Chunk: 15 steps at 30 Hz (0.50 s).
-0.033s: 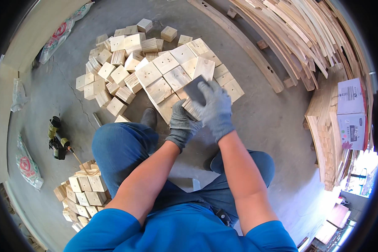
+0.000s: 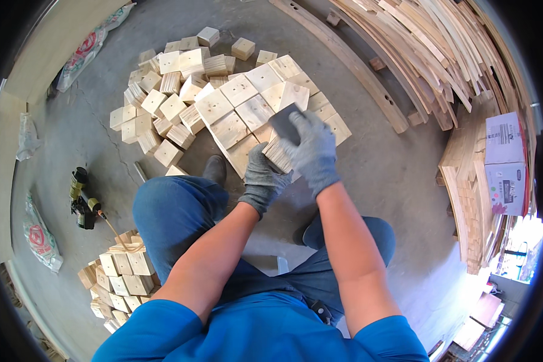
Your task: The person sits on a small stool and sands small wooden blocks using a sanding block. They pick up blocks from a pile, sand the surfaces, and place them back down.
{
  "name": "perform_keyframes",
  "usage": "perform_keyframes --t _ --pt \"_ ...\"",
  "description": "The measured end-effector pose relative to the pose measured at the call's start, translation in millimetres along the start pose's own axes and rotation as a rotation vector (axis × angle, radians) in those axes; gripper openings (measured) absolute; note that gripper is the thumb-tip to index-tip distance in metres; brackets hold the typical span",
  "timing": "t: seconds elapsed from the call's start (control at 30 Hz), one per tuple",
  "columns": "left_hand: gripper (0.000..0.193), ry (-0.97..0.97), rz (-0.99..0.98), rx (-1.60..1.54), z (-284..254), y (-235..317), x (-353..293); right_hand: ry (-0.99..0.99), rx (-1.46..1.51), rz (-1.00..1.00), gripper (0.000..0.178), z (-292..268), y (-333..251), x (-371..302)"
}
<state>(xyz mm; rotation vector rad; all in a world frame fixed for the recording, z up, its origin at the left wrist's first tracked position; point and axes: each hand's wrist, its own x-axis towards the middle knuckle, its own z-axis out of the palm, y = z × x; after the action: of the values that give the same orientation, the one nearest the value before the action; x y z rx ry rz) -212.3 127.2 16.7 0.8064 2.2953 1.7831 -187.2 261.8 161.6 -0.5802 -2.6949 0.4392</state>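
Both my hands wear grey work gloves. My left hand (image 2: 263, 179) grips a small wooden block (image 2: 277, 155) with layered edges, held above the near edge of a group of blocks. In my right hand (image 2: 314, 148) is a dark grey rectangular pad (image 2: 285, 125) that looks like a sanding block. Its lower edge is close to the held wooden block; whether they touch is hard to tell. Just beyond, square wooden blocks (image 2: 238, 90) stand side by side in a flat, raised layer. One more block (image 2: 294, 95) rests tilted on top of them.
Loose wooden blocks (image 2: 172, 107) are heaped at the far left. Near my left knee stand stacked blocks (image 2: 119, 283) and a dark green power tool (image 2: 83, 199). Long planks (image 2: 416, 54), a beam (image 2: 350, 60) and a cardboard box (image 2: 504, 163) line the right side.
My right hand and the dark pad have shifted slightly to the right. My left hand and the wooden block in it stay nearly in place.
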Motion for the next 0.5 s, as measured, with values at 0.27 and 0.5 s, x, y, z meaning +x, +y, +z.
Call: perform_keyframes --t 0.27,0.5 --pt "0.080 -0.077 -0.171 0.095 -18.7 47.6 10.5 0.097 -0.071 0.234 0.062 -79.4 102.7 -8.3" --pt "0.086 0.018 -0.162 0.020 -12.9 28.6 0.2 0.169 0.034 0.497 0.068 -131.8 131.1 -90.5"
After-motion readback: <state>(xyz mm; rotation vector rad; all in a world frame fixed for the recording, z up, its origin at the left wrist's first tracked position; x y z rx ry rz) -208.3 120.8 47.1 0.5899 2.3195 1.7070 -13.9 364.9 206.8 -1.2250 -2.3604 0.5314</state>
